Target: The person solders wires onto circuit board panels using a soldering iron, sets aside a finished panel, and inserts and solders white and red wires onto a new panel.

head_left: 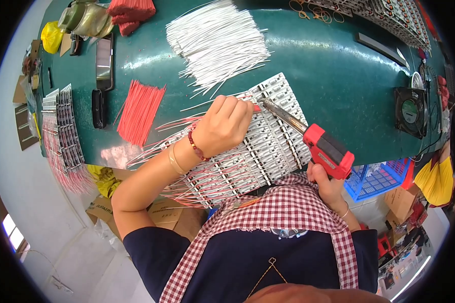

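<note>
My right hand [330,188] grips a red and black soldering gun [329,151], whose long metal tip points up and left. That tip reaches the far part of a panel of small white circuit boards [280,134], lying tilted at the table's near edge. Over the panel, my left hand [222,125] is closed in a pinch close to the tip. A small red piece [257,108] shows at its fingertips; what the fingers hold is too small to make out. Red and white wires [187,184] trail leftward from the boards, passing under my left forearm.
On the green table [333,76] lie a pile of white wires [217,43], a bundle of red wires [140,113] and a phone [104,60]. Wired panels [65,134] hang over the left edge. A small fan [410,112] stands right, above a blue crate [374,181].
</note>
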`<state>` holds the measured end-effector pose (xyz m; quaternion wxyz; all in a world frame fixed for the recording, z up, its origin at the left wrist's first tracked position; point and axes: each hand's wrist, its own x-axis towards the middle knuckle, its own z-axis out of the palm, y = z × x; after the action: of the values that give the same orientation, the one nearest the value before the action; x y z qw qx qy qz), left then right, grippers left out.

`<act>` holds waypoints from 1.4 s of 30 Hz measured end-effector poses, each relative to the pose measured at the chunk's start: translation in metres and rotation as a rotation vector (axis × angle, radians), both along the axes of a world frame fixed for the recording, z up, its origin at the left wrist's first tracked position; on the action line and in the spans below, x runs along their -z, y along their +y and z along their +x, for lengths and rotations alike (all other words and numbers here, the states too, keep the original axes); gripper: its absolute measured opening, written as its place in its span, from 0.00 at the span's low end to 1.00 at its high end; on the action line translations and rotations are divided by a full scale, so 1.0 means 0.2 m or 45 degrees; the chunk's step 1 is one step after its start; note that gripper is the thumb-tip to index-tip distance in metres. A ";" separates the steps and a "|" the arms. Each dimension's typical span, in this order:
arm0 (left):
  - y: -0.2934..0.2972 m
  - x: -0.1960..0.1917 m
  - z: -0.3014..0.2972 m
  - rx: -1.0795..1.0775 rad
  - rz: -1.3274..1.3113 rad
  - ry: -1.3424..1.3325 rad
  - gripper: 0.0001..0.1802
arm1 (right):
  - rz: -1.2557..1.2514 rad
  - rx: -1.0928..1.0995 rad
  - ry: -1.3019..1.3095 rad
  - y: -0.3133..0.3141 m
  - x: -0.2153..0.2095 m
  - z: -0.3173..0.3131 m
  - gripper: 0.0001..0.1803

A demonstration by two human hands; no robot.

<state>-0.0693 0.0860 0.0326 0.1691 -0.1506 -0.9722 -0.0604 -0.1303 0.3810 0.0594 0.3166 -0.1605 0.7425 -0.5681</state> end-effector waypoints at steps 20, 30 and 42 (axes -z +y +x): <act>0.02 -0.02 -0.02 0.008 -0.035 -0.011 0.12 | 0.026 -0.008 -0.075 -0.01 -0.01 -0.02 0.09; 0.03 -0.02 -0.01 -0.016 -0.041 -0.054 0.14 | 0.077 0.006 -0.077 0.02 -0.01 0.01 0.10; 0.05 -0.01 -0.01 -0.061 -0.099 -0.056 0.11 | 0.057 -0.077 0.052 0.01 0.01 -0.01 0.09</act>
<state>-0.0710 0.0966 0.0350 0.1433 -0.1324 -0.9805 -0.0217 -0.1331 0.3832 0.0580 0.3218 -0.1872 0.7562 -0.5382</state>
